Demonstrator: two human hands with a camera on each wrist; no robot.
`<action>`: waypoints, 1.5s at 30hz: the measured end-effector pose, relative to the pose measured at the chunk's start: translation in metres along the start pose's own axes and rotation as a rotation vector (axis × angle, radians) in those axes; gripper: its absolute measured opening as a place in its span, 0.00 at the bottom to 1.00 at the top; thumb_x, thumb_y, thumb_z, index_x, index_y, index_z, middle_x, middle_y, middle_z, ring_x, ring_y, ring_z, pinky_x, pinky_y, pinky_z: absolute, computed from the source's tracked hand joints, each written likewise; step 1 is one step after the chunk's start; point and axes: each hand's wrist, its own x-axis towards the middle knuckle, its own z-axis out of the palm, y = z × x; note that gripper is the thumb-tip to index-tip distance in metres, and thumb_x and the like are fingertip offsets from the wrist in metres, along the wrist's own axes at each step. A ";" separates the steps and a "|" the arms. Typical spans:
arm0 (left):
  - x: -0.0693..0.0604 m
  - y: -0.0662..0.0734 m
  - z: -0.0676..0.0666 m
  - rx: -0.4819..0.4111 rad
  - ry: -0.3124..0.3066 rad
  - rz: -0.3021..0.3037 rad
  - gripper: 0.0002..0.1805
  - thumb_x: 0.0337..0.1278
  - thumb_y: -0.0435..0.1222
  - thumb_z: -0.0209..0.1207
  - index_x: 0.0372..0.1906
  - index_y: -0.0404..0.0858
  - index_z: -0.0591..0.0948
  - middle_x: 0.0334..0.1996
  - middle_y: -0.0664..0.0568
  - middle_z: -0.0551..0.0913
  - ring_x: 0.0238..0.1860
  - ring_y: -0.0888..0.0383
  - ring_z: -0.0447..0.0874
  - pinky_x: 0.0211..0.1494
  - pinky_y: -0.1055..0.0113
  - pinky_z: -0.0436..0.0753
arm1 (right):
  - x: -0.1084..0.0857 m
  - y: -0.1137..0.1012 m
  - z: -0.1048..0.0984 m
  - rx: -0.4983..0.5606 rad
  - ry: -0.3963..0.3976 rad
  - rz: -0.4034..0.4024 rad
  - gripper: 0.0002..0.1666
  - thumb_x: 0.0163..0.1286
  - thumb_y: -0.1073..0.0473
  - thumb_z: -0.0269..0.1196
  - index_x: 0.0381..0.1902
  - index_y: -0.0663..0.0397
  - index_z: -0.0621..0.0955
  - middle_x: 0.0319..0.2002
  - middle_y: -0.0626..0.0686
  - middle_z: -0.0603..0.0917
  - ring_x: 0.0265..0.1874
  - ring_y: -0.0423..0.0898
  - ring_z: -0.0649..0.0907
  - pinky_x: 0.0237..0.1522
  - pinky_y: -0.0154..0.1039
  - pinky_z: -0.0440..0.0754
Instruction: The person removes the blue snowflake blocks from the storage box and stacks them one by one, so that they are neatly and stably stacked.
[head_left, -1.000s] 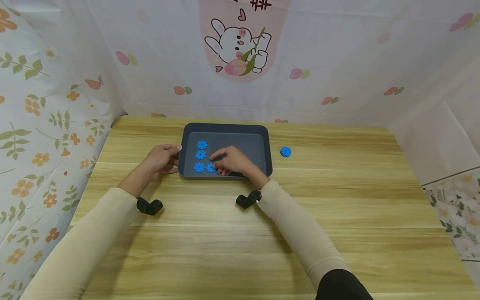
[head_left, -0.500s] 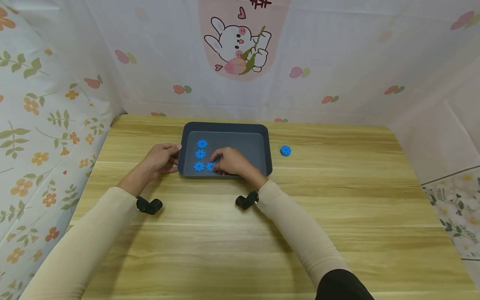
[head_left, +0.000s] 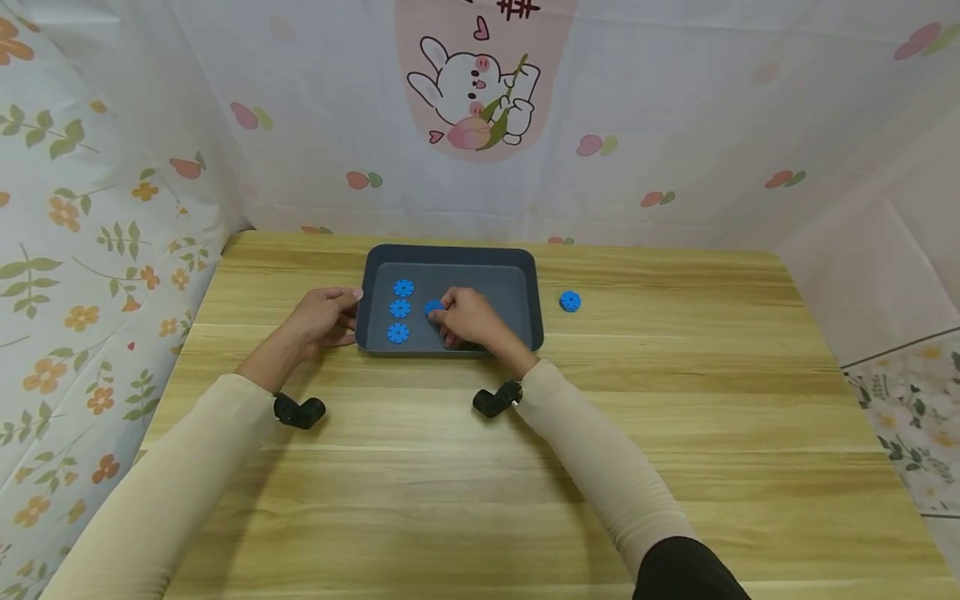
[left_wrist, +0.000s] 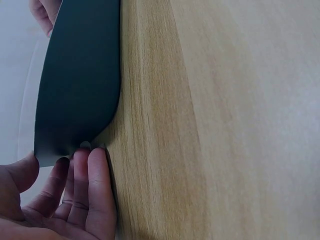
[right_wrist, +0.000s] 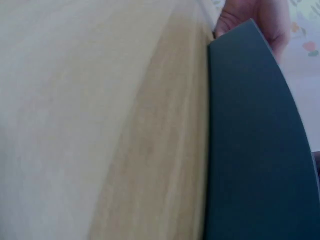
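Note:
A dark grey rectangular tray (head_left: 487, 257) lies on the wooden table. Down its left side runs a column of blue notched plastic discs: a far one (head_left: 403, 287), a middle one (head_left: 400, 308) and a near one (head_left: 397, 333). Over the tray's middle, my right hand (head_left: 471, 318) pinches another blue notched disc (head_left: 433, 307) between thumb and finger, partly covering it. My left hand (head_left: 321, 318) holds the tray's left end; in the left wrist view its thumb (left_wrist: 25, 172) is at the rim and its fingers are against the outer wall. The right wrist view hides the pinched disc behind the tray wall.
Right of the tray, more blue notched discs (head_left: 570, 301) sit on the table (head_left: 675, 375), seemingly stacked. A printed cloth (head_left: 637, 100) hangs behind the table's back edge, and another flowered cloth (head_left: 75, 250) hangs at the left.
The disc beside the near one in the column is now pinched by my right hand and has moved away from the camera and slightly right. My left hand stays at the tray.

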 end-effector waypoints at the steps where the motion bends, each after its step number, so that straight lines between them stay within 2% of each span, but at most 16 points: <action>1: 0.000 0.000 0.000 0.000 0.000 0.001 0.29 0.74 0.51 0.46 0.69 0.36 0.68 0.39 0.50 0.75 0.35 0.61 0.78 0.42 0.66 0.85 | 0.000 0.000 -0.002 0.013 0.005 -0.003 0.09 0.72 0.59 0.61 0.38 0.61 0.74 0.24 0.56 0.82 0.16 0.44 0.82 0.23 0.38 0.84; 6: 0.001 0.000 -0.001 0.000 -0.004 0.004 0.29 0.74 0.51 0.46 0.68 0.36 0.68 0.39 0.51 0.75 0.35 0.62 0.77 0.42 0.66 0.84 | -0.001 0.004 -0.013 0.089 0.046 -0.010 0.09 0.71 0.63 0.61 0.45 0.62 0.76 0.26 0.56 0.83 0.16 0.43 0.82 0.24 0.39 0.85; 10: 0.001 -0.001 -0.001 -0.002 -0.006 0.006 0.29 0.74 0.50 0.46 0.69 0.35 0.68 0.38 0.51 0.75 0.34 0.62 0.77 0.42 0.67 0.85 | -0.003 0.009 -0.024 0.148 0.079 -0.010 0.18 0.70 0.63 0.62 0.55 0.60 0.74 0.27 0.57 0.84 0.17 0.44 0.83 0.27 0.41 0.86; 13: 0.001 -0.001 -0.001 -0.009 -0.008 0.006 0.29 0.75 0.50 0.46 0.69 0.35 0.68 0.38 0.51 0.75 0.34 0.62 0.78 0.42 0.66 0.85 | -0.007 0.013 -0.035 0.184 0.107 -0.017 0.22 0.69 0.62 0.63 0.58 0.60 0.73 0.27 0.57 0.84 0.17 0.45 0.84 0.28 0.44 0.86; 21: 0.004 -0.003 -0.002 -0.008 -0.008 0.002 0.29 0.75 0.50 0.45 0.70 0.36 0.67 0.40 0.50 0.74 0.35 0.62 0.77 0.43 0.66 0.84 | -0.019 0.023 -0.060 0.207 0.198 -0.083 0.20 0.71 0.62 0.61 0.59 0.59 0.77 0.22 0.56 0.82 0.16 0.45 0.82 0.28 0.45 0.86; 28: 0.002 -0.001 0.000 -0.003 -0.005 0.002 0.29 0.75 0.50 0.45 0.69 0.36 0.67 0.40 0.50 0.74 0.34 0.62 0.77 0.42 0.67 0.84 | -0.032 0.033 -0.079 0.291 0.252 -0.022 0.22 0.74 0.63 0.57 0.64 0.58 0.75 0.22 0.54 0.80 0.16 0.42 0.82 0.31 0.46 0.87; 35: 0.000 0.000 0.001 -0.004 -0.003 0.010 0.29 0.75 0.50 0.45 0.69 0.35 0.68 0.39 0.51 0.75 0.34 0.62 0.77 0.42 0.67 0.84 | -0.042 0.047 -0.095 0.424 0.343 0.000 0.23 0.71 0.61 0.61 0.62 0.61 0.75 0.21 0.50 0.82 0.15 0.40 0.82 0.24 0.36 0.84; 40: 0.000 0.000 0.000 -0.003 -0.003 0.015 0.28 0.75 0.49 0.45 0.68 0.34 0.68 0.38 0.51 0.75 0.33 0.63 0.77 0.42 0.67 0.85 | -0.047 0.061 -0.108 0.518 0.383 -0.006 0.25 0.69 0.62 0.63 0.62 0.64 0.73 0.20 0.50 0.82 0.14 0.40 0.82 0.22 0.35 0.83; 45: 0.000 -0.001 0.000 -0.005 -0.007 0.013 0.29 0.75 0.50 0.45 0.69 0.35 0.68 0.38 0.51 0.75 0.33 0.62 0.77 0.41 0.67 0.85 | -0.055 0.075 -0.118 0.513 0.423 -0.010 0.24 0.71 0.62 0.60 0.64 0.61 0.74 0.20 0.51 0.81 0.14 0.41 0.82 0.22 0.34 0.84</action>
